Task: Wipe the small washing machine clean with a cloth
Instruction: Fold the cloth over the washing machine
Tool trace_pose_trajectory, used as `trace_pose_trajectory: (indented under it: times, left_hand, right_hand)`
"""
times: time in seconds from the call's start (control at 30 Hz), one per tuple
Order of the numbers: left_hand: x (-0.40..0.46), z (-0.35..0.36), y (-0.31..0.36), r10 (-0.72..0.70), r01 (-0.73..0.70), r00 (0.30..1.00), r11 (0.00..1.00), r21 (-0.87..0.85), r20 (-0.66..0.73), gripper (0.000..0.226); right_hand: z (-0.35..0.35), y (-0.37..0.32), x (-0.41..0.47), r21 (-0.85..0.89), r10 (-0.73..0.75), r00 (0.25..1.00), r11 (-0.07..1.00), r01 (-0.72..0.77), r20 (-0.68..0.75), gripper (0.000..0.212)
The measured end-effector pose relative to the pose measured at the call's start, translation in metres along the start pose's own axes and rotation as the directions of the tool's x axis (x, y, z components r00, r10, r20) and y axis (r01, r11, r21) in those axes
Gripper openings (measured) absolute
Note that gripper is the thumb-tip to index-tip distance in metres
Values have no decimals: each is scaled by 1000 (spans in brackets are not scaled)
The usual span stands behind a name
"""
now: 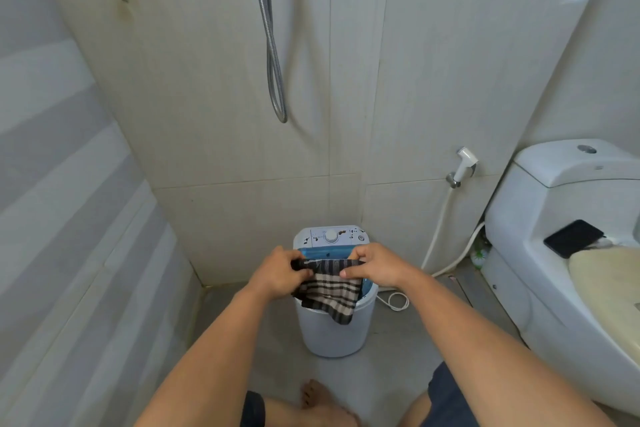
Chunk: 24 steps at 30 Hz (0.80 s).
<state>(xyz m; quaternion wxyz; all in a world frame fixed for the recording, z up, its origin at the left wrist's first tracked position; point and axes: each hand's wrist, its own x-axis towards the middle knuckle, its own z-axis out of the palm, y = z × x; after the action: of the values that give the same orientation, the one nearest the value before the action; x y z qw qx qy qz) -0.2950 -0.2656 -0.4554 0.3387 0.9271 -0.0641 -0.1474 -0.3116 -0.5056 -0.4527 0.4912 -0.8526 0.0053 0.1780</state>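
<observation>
- Head view: I held the cloth [329,289] up in front of me with both hands, just above the small washing machine [334,326]; whether its hanging part touched the rim I could not tell.
- The cloth was checked, pale beige with dark brown to black stripes, and its top edge was bunched into a dark band.
- My left hand [278,274] had a closed grip on the top left end of that band, and my right hand [375,263] pinched the top right end, thumb in front.
- The held edge ran left to right between my hands; the rest hung down, and one corner pointed down over the front of the washer.
- The washer was a small round tub, white to pale grey, standing upright on the tiled floor [408,340] close to the back wall.
- Its control panel [330,236] lay at the far side, with a white dial in the middle.
- The tub's opening showed blue at the rim; the cloth hid most of the inside, so I could not see what it held.
</observation>
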Motion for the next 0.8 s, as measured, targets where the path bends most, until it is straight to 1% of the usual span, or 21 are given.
trace_pose_trajectory:
  times: [0.03,0.1,0.13,0.17,0.2,0.23,0.27,0.3,0.33,0.37,0.4,0.43,0.47,0.5,0.53,0.57,0.63,0.67,0.73,0.77,0.8]
  left_hand:
    - [0,3,2,-24,25,1000,999,24,-17,13]
    - [0,13,8,-128,129,986,992,9,-107,38]
    - [-3,18,13,-216,211,962,976,-51,-167,46]
    - [-4,23,16,-319,287,927,942,-172,-199,48]
    - [-7,26,20,-425,352,893,864,-360,-148,48]
    - [-9,27,25,-500,405,866,704,-583,-4,53]
    - [-11,28,29,-503,459,844,498,-735,186,60]
    - [-12,29,32,-451,475,840,343,-810,302,63]
    - [-11,30,34,-397,444,858,254,-859,326,59]
    - [-8,32,35,-382,374,881,198,-906,280,49]
    - [-6,34,36,-396,309,891,176,-935,220,35]
    - [-5,34,36,-419,264,892,177,-948,170,24]
    - [-4,34,35,-445,233,887,190,-954,128,19]
    - [-4,34,34,-457,210,884,205,-956,96,20]
    - [-3,33,30,-455,190,887,205,-960,78,24]
    - [-3,32,27,-442,181,894,201,-963,75,28]
    - [-6,28,26,-379,187,920,190,-964,104,33]
    - [-7,26,29,-338,198,932,178,-964,129,34]
    - [-12,23,35,-244,232,950,142,-962,193,37]
    - [-14,23,36,-218,255,950,132,-958,223,38]
    - [-16,22,36,-184,278,950,119,-953,254,39]
  right_hand:
    - [3,2,-1,23,0,1000,1000,0,-3,21]
    - [11,6,0,71,-2,997,997,7,-82,24]
    - [16,7,2,74,-15,990,997,26,-141,24]
    - [19,9,4,48,-35,979,998,46,-202,25]
    - [23,9,4,2,-73,964,997,76,-256,25]
    - [27,8,4,-46,-112,949,994,103,-295,24]
    - [32,7,2,-79,-152,938,988,134,-312,23]
    - [36,5,-1,-86,-188,935,982,169,-302,22]
    - [41,5,-3,-81,-222,934,975,207,-280,22]
    - [44,4,-7,-75,-243,936,970,232,-253,20]
    - [47,4,-10,-67,-259,939,966,250,-228,19]
    - [47,5,-12,-55,-261,944,965,255,-205,20]
    - [47,6,-14,-23,-255,950,967,255,-181,25]
    - [45,7,-16,18,-240,956,969,247,-171,33]
    - [44,7,-17,61,-222,955,969,238,-197,41]
    - [41,6,-17,87,-190,948,972,218,-255,45]
    - [35,3,-15,163,-99,936,973,163,-339,42]
    - [33,1,-13,201,-62,941,970,135,-333,37]
    - [32,-3,-13,275,3,964,959,73,-266,26]
    - [32,-3,-14,364,51,976,931,30,-211,24]
    - [33,-3,-15,502,103,985,864,-21,-136,24]
